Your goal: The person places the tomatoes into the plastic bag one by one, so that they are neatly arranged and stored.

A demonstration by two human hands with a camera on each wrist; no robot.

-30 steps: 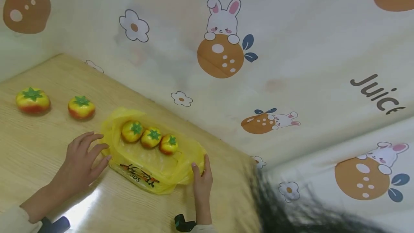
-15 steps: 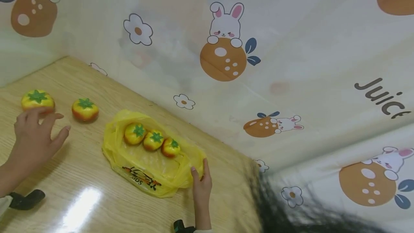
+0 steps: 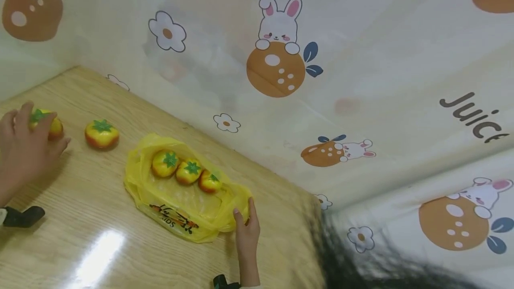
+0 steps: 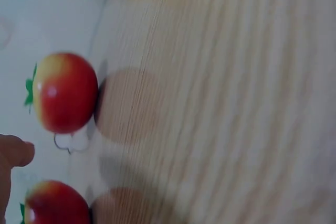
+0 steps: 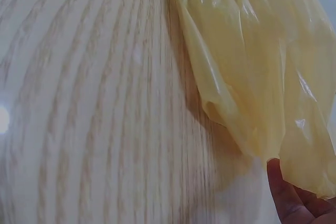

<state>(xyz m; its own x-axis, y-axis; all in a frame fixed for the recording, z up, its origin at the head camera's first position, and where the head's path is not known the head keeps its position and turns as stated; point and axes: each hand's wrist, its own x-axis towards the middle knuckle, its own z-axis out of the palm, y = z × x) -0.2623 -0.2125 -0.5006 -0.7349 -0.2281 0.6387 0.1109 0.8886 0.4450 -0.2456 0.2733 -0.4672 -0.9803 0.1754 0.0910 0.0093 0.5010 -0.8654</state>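
My left hand (image 3: 24, 150) reaches over the farthest-left persimmon (image 3: 57, 129), yellow and red with a green star-shaped top. Its fingers spread around that fruit and partly hide it; in the left wrist view the thumb (image 4: 18, 151) stands apart from the same persimmon (image 4: 58, 205). A second persimmon (image 3: 101, 136) sits to the right on the table. Beside it lies an open yellow plastic bag (image 3: 234, 197) with black print, and three persimmons (image 3: 188, 173) rest in a row inside. My right hand (image 3: 246, 233) pinches the bag's right end between thumb and fingers.
The wooden table (image 3: 132, 258) meets a patterned cloth (image 3: 217, 70) along its back edge. Light glares off the tabletop near the front. A dark strap mount (image 3: 24, 216) shows at the left wrist, and dark hair blurs the lower right.
My left hand has left the bag's left side and moved left to the farthest persimmon, its fingers coming over it. The right hand has stayed at the bag's right end.
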